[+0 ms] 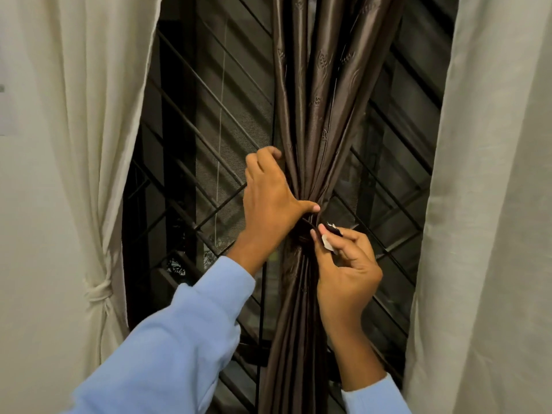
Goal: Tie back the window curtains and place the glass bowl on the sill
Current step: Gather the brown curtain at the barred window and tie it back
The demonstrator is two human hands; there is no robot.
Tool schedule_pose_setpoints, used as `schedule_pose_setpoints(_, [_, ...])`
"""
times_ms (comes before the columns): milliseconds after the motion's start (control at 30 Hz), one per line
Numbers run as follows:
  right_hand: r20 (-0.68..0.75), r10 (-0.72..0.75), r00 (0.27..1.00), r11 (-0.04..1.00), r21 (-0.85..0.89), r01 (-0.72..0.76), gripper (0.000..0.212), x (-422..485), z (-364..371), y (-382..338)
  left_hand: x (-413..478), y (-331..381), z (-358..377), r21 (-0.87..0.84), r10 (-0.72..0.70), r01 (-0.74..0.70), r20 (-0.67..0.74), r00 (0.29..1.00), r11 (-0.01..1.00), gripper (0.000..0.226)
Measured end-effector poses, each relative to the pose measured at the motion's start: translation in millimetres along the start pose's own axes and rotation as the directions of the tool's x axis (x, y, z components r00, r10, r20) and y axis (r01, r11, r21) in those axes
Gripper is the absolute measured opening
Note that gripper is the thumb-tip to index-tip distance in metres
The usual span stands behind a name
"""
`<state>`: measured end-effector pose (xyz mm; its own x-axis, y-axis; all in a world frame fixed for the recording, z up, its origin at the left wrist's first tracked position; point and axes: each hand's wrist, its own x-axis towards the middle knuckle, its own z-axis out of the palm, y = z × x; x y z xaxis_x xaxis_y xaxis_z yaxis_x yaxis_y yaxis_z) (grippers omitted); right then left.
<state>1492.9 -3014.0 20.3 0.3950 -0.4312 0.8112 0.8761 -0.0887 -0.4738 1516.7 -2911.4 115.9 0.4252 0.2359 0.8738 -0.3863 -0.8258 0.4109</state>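
Head view, left to right. We see the left cream curtain gathered low down and cinched by a cream tie knotted round it. Next comes the window grille, dark diagonal bars with mesh behind.

The left hand comes up out of a light blue sleeve and grips the brown curtain at its narrowest point. Its fingers wrap round the far side of the bundle and its thumb is pressed across the front. The brown curtain hangs in the centre of the window, satin, bunched into a tight waist at the hand and fanning out above and below.

A dark strap with a white tab sits right at that waist. The right hand pinches its free end between thumb and forefinger, with the other fingers curled in. We can't tell how far the strap goes round the bundle.

The right cream curtain hangs straight, with no tie on the part in view.
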Motion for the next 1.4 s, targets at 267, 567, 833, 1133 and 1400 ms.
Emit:
schedule_pose_setpoints(267, [0.019, -0.013, 1.0, 0.999, -0.031, 0.013, 0.03, 0.1, -3.9, 7.0, -11.8, 19.8, -10.5, -0.196, 0.336, -0.294, 0.232, 0.913, 0.935, 0.034])
schedule_pose_setpoints(567, [0.186, -0.257, 0.948, 0.946, -0.15, 0.286, 0.015, -5.2, -5.3, 12.7, 7.0, 33.0, -20.5, 0.06, -0.091, 0.07, 0.738, 0.668, 0.996, 0.053])
schedule_pose_setpoints(833, [0.306, -0.218, 0.927, 0.938, -0.195, 0.285, 0.035, -9.0, -14.1, 21.8, 7.9, 11.5, -13.7, -0.063, -0.101, 0.209, 0.719, 0.688, 0.976, 0.021])
schedule_pose_setpoints(1133, [0.62, -0.026, 0.784, 0.921, -0.29, 0.26, 0.038, 18.1, -28.7, 15.1, 9.3, -5.6, -20.5, -0.022, 0.066, -0.063, 0.458, 0.887, 0.998, 0.019])
schedule_pose_setpoints(1400, [0.699, -0.233, 0.677, 0.854, -0.186, 0.486, 0.02, 49.1, -24.6, 9.2, -10.7, -22.0, -10.8, -0.27, 0.245, -0.147, 0.375, 0.894, 0.952, 0.013])
